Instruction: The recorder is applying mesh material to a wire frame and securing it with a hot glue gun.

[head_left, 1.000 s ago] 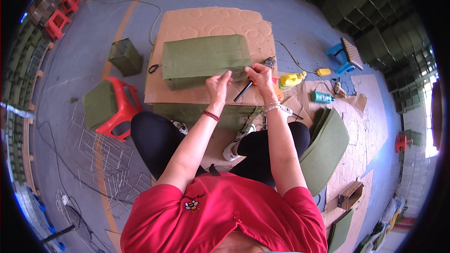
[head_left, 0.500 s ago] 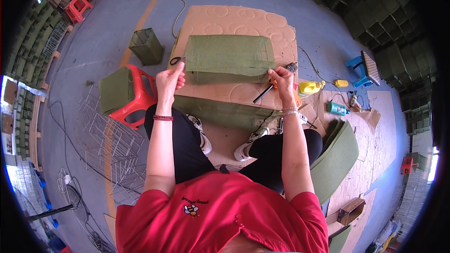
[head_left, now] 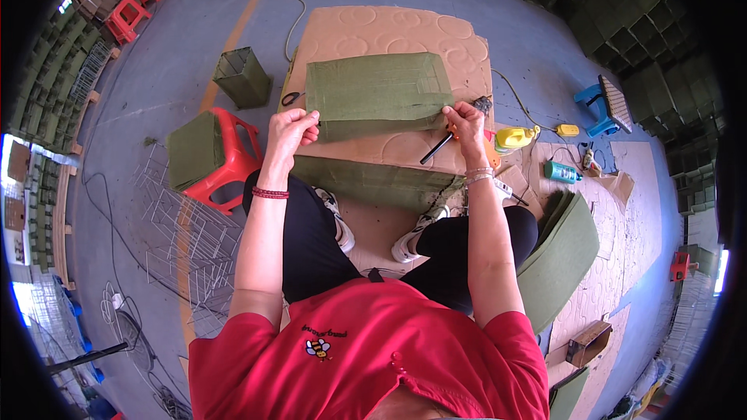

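Observation:
A sheet of green woven mesh fabric (head_left: pixel 373 89) spreads over a cardboard-topped work surface (head_left: pixel 358 27), with folds near its right end. My left hand (head_left: pixel 292 132) pinches its near left corner between thumb and fingers. At the near right corner my right hand (head_left: pixel 468 126) also grips the fabric between thumb and fingertips. The near edge is drawn fairly straight between both hands, a little above the cardboard. Beside the left edge of the cloth lie scissors with black handles (head_left: pixel 290 99). Below my right fingers is a black rod (head_left: pixel 436 148) with an orange part, partly hidden.
A red stool (head_left: pixel 233 159) bearing green panels and an open green box (head_left: pixel 243 78) stand to the left, near wire frames (head_left: pixel 191 249). Rightward are a yellow bottle (head_left: pixel 515 138), a teal bottle (head_left: pixel 562 172), a blue stool (head_left: pixel 595 113) and curved green panels (head_left: pixel 560 264).
My left hand has shifted slightly right and down, its fingertips now over the fabric's corner. The sheet's far right corner has moved a little left; my right hand has moved slightly up and left.

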Available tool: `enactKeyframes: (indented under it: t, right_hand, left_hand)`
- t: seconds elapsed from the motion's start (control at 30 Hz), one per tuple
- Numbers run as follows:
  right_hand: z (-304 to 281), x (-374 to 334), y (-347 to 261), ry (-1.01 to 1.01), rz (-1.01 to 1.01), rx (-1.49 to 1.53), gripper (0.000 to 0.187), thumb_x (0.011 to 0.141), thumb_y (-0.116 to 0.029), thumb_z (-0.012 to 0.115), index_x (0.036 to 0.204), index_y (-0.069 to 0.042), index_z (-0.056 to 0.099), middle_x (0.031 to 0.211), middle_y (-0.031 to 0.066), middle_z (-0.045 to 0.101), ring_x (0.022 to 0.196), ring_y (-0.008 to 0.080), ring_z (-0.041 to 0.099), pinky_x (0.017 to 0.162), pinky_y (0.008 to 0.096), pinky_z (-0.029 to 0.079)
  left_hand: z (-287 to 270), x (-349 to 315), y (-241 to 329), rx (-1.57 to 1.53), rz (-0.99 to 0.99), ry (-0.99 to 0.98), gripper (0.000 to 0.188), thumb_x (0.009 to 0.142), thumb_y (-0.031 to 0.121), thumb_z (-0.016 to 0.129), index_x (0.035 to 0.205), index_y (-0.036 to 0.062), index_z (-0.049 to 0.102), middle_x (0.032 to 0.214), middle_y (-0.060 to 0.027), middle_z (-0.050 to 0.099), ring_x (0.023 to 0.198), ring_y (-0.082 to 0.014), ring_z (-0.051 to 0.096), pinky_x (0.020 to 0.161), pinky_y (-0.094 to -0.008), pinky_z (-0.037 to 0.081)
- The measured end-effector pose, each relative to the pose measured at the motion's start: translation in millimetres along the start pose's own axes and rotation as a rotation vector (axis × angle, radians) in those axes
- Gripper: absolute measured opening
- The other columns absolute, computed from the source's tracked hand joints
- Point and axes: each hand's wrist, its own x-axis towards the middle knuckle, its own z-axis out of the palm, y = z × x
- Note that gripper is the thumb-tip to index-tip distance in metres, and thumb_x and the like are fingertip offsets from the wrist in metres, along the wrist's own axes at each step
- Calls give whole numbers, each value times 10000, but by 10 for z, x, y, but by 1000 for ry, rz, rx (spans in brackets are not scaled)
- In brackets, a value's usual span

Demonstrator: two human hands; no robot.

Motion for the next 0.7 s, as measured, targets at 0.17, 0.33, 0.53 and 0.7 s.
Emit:
enactKeyframes:
  t: [0.17, 0.33, 0.53, 0.7]
  right_hand:
    - [49, 2, 55, 31, -3, 7, 170, 851, -142, 726, 738, -56, 633, 591, -73, 519, 531, 15, 429, 487, 196, 328]
    - [13, 1, -124, -15, 90, -47, 161, 851, -141, 725, 784, -23, 637, 644, -40, 589, 576, 34, 507, 511, 217, 379]
    - [134, -188, -1035, 248, -941, -866, 193, 756, -112, 736, 893, -13, 643, 861, 110, 674, 725, 208, 636, 632, 330, 506]
    - [1250, -719, -1226, -325, -1149, -783, 236, 707, -168, 723, 896, -54, 638, 826, 66, 595, 807, 218, 600, 722, 341, 483]
  left_hand:
    - [159, -220, -173, -192, 32, 80, 228, 904, 241, 671, 804, 40, 633, 860, -110, 711, 783, -163, 705, 674, -241, 534]
    - [256, -359, -165, -102, 102, 192, 261, 900, 246, 679, 772, 20, 654, 735, -73, 689, 641, -129, 674, 587, -224, 522]
    - [218, -430, -4, 298, 141, 322, 311, 874, 247, 692, 705, -13, 673, 510, -55, 599, 425, -93, 557, 426, -250, 425]
    - [167, -376, 31, 417, 152, 265, 330, 879, 283, 658, 724, -8, 671, 514, -92, 590, 451, -148, 575, 446, -300, 402]
